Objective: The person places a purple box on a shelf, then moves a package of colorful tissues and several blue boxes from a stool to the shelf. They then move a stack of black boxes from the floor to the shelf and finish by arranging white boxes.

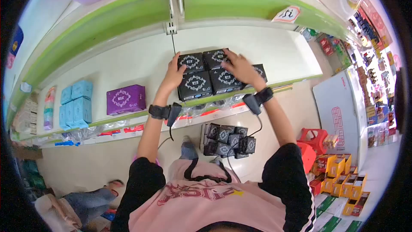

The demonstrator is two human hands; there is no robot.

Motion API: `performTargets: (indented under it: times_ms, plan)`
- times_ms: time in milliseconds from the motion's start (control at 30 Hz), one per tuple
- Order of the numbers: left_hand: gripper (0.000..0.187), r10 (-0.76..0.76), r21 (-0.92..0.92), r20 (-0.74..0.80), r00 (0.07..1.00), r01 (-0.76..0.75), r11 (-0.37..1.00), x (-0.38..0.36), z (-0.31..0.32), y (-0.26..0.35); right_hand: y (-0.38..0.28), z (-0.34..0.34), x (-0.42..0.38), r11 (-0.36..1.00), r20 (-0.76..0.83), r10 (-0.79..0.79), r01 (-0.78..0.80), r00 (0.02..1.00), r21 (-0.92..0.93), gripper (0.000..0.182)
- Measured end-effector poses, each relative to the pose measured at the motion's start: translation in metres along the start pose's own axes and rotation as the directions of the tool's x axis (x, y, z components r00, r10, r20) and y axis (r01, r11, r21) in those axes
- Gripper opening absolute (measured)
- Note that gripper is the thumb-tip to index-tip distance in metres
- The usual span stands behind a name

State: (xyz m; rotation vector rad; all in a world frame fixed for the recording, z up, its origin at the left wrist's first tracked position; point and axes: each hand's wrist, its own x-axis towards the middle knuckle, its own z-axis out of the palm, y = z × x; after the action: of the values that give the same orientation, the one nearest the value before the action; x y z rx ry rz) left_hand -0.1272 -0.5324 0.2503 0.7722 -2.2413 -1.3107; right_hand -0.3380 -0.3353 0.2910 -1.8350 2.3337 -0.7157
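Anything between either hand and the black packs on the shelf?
Nothing visible. The left hand is at the left side of the black packs, the right hand over those on the right, with no object between. The purple pack sits apart, to the left.

Bright, even indoor light, seemingly from above, washes the flat white shelf board (274,51) around the fingers (230,55), leaving only soft, faint shadows. Well beyond the fingers, a long white streak of glare burns out on the curved, glossy green shelf strip (240,6). The right hand (243,69) looks slightly smeared — yet the silver-white pattern on the black rectangular boxes (195,84) beneath the fingers reads fairly clearly, its smallest lettering lost. Wide-angle distortion bows the long shelf edges. Far right of the fingers, crowded multicoloured goods (372,75) turn soft and pinkish; black vignetting fills the corners.
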Motion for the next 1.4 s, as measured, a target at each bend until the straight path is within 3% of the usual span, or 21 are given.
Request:
performTargets:
  times_ms: [33, 100, 267, 367, 433, 500, 567, 633, 700, 733, 767, 800, 833, 900, 933, 1033, 1400]
  plan:
    - [0.06, 0.008, -0.005, -0.009, 1.0, -0.008, 1.0, -0.004, 0.006, 0.003, -0.008, 0.015, -0.004, 0.999, -0.186, -0.032, 0.025, 0.982, -0.039, 0.062]
    - [0.057, 0.059, 0.042, -0.119, 0.991, -0.054, 0.998, -0.009, 0.014, 0.003, -0.033, 0.013, -0.007, 0.986, -0.203, 0.102, -0.126, 0.974, -0.108, 0.058]
    - [0.05, 0.148, 0.091, -0.184, 0.972, -0.133, 0.987, -0.019, 0.018, 0.012, -0.034, 0.017, -0.009, 0.987, -0.26, 0.132, -0.151, 0.956, -0.052, 0.057]
    - [0.049, 0.116, 0.067, -0.16, 0.98, -0.107, 0.992, -0.021, 0.015, 0.017, -0.031, 0.015, -0.009, 0.985, -0.268, 0.138, -0.16, 0.954, -0.065, 0.056]
    - [0.051, 0.124, 0.023, -0.118, 0.985, -0.122, 0.992, -0.013, 0.01, 0.008, -0.029, 0.01, -0.009, 0.978, -0.219, 0.078, -0.117, 0.973, -0.17, 0.057]
    - [0.054, 0.073, 0.24, -0.078, 0.994, -0.052, 0.969, -0.011, 0.006, 0.012, -0.028, 0.003, -0.014, 0.965, -0.213, 0.083, -0.132, 0.974, -0.228, 0.056]
    - [0.056, 0.1, 0.305, -0.07, 0.992, -0.074, 0.949, -0.016, -0.002, 0.024, -0.024, -0.006, -0.018, 0.955, -0.333, -0.04, -0.063, 0.942, -0.291, 0.057]
    - [0.055, 0.098, 0.293, -0.041, 0.994, -0.081, 0.953, -0.024, -0.011, 0.033, -0.009, -0.027, -0.032, 0.983, -0.378, 0.018, -0.085, 0.926, -0.161, 0.051]
    - [0.058, 0.132, 0.341, -0.017, 0.991, -0.118, 0.933, -0.032, -0.017, 0.03, 0.018, -0.044, -0.052, 0.982, -0.388, 0.187, -0.172, 0.902, 0.073, 0.046]
    - [0.059, 0.164, 0.306, -0.061, 0.985, -0.138, 0.942, -0.04, -0.02, 0.029, 0.03, -0.044, -0.067, 0.98, -0.391, 0.201, -0.186, 0.898, 0.076, 0.046]
    - [0.06, 0.195, 0.271, -0.108, 0.975, -0.16, 0.949, -0.05, -0.019, 0.029, 0.044, -0.04, -0.081, 0.937, -0.41, 0.335, -0.256, 0.849, 0.237, 0.045]
    - [0.062, 0.148, 0.158, -0.182, 0.972, -0.119, 0.98, -0.062, -0.016, 0.03, 0.055, -0.032, -0.09, 0.867, -0.408, 0.463, -0.305, 0.787, 0.394, 0.044]
    - [0.062, 0.152, 0.161, -0.173, 0.973, -0.125, 0.979, -0.064, -0.008, 0.02, 0.063, -0.022, -0.096, 0.864, -0.412, 0.47, -0.31, 0.781, 0.397, 0.044]
    - [0.063, -0.02, -0.309, -0.178, 0.984, -0.036, 0.95, -0.069, 0.011, -0.008, 0.073, 0.0, -0.11, 0.796, -0.3, 0.469, -0.251, 0.83, 0.551, 0.049]
    - [0.063, 0.01, -0.219, -0.194, 0.981, -0.053, 0.974, -0.08, 0.016, 0.008, 0.068, 0.006, -0.113, 0.764, -0.255, 0.459, -0.232, 0.851, 0.602, 0.054]
    - [0.061, 0.072, -0.077, -0.265, 0.962, -0.095, 0.993, -0.088, 0.035, 0.018, 0.048, 0.005, -0.113, 0.795, -0.299, 0.463, -0.242, 0.834, 0.556, 0.056]
    - [0.056, 0.081, -0.089, -0.274, 0.958, -0.109, 0.99, -0.09, 0.036, 0.025, 0.038, 0.01, -0.107, 0.766, -0.304, 0.487, -0.233, 0.819, 0.599, 0.057]
